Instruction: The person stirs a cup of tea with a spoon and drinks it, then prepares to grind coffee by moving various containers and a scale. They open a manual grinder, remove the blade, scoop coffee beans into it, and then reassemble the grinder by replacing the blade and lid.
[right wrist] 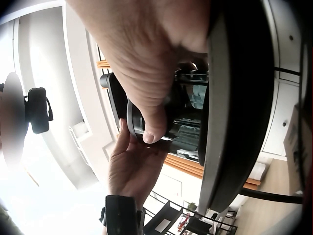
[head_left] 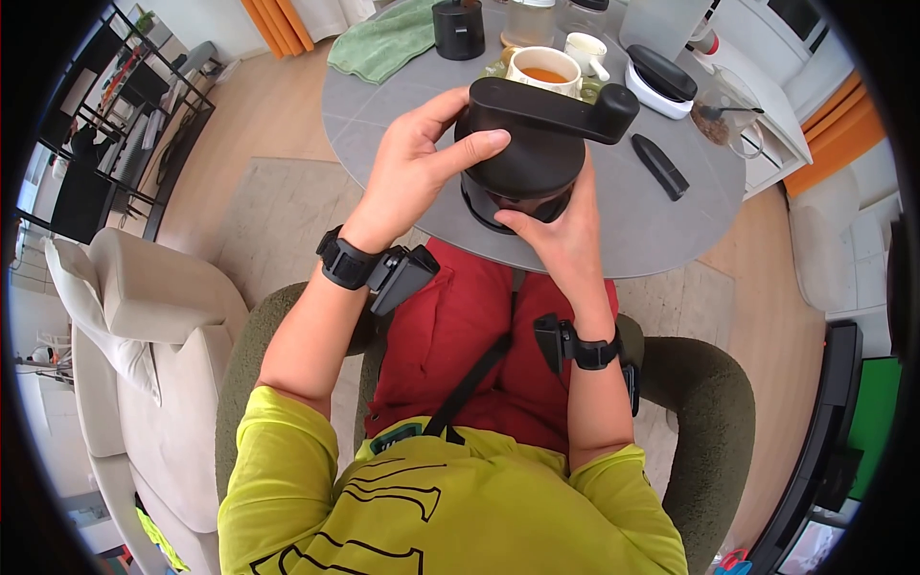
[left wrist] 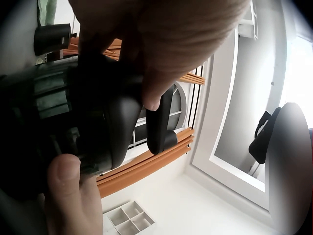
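Observation:
A black hand-crank grinder [head_left: 522,158] with a see-through lower body is upright at the near edge of the round grey table [head_left: 632,230]. Its crank arm [head_left: 546,107] lies across the top, with the knob to the right. My left hand [head_left: 412,163] grips the upper black part from the left, thumb laid over its front. Lower down, my right hand [head_left: 565,230] holds the body from the right, its thumb across the front. In the right wrist view, the clear side [right wrist: 188,122] shows beside the right hand, and the base is close over the tabletop.
Behind the grinder stand a mug [head_left: 543,69] of orange-brown drink, a small white cup [head_left: 586,53] and a black canister [head_left: 459,29]. A green cloth [head_left: 383,43] lies at back left. At right are a dark elongated object [head_left: 659,167] and a glass jug [head_left: 728,105].

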A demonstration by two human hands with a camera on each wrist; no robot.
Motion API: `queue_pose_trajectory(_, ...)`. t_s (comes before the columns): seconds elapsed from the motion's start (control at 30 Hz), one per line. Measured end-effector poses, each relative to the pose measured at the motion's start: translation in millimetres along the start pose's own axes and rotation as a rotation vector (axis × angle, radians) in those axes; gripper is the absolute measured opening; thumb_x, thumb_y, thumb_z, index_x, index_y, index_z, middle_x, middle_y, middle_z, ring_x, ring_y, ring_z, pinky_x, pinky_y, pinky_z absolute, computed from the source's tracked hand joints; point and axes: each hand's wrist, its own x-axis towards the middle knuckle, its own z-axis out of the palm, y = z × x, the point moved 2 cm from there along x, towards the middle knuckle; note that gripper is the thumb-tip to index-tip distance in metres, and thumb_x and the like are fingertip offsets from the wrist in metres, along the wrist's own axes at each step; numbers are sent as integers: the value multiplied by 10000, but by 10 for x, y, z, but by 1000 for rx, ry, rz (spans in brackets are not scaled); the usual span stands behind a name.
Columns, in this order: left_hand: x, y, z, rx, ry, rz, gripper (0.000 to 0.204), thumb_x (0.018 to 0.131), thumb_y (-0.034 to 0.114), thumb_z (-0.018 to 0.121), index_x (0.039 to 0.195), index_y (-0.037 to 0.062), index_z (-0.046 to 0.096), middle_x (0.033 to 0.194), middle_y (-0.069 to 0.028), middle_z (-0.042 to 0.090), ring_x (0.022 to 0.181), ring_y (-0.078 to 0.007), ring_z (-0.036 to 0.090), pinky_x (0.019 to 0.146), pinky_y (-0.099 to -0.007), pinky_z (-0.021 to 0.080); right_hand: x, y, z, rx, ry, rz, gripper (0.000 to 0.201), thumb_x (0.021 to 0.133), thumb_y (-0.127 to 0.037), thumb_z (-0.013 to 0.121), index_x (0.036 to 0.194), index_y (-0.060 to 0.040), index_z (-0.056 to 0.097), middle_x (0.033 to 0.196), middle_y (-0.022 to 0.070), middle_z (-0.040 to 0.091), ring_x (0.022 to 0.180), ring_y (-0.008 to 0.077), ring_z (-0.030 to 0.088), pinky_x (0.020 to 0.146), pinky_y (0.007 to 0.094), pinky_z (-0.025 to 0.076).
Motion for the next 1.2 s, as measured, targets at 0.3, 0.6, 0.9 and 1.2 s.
queue_pose_trajectory(0.3, 4, -21, 31, 98, 77, 167, 353, 851, 186, 713, 1140, -5, 641, 993, -39, 674, 922, -107, 573, 864, -264, 457, 0, 4, -1, 33, -7, 41, 1042, 618, -229, 896, 1431, 15, 291, 1335, 197, 465, 1223, 326, 503, 1009, 407, 422)
queue_pose_trajectory(0.6, -32, -14, 80, -130, 144, 71, 345, 879, 167, 688, 1178, 7, 627, 1057, -35, 668, 967, -109, 592, 876, -272, 457, 14, -2, -7, 9, -13, 40, 1045, 615, -233, 896, 1433, 9, 293, 1336, 198, 466, 1233, 330, 495, 1016, 412, 416)
queue_pose_trajectory(0.9, 8, 12, -16, -237, 56, 12, 363, 901, 137, 665, 1232, 5, 592, 1148, -43, 638, 1077, -117, 564, 956, -281, 432, 7, -20, -16, 9, -11, 45, 1027, 627, -242, 892, 1429, 7, 302, 1335, 198, 468, 1230, 324, 498, 1019, 408, 411)
queue_pose_trajectory(1.2, 62, -43, -93, -182, -30, 10, 366, 891, 134, 672, 1228, 11, 601, 1148, -44, 634, 1073, -124, 560, 954, -282, 434, 5, -5, -10, 32, -21, 63, 1025, 624, -248, 894, 1428, -2, 307, 1325, 188, 480, 1206, 316, 520, 1001, 408, 427)
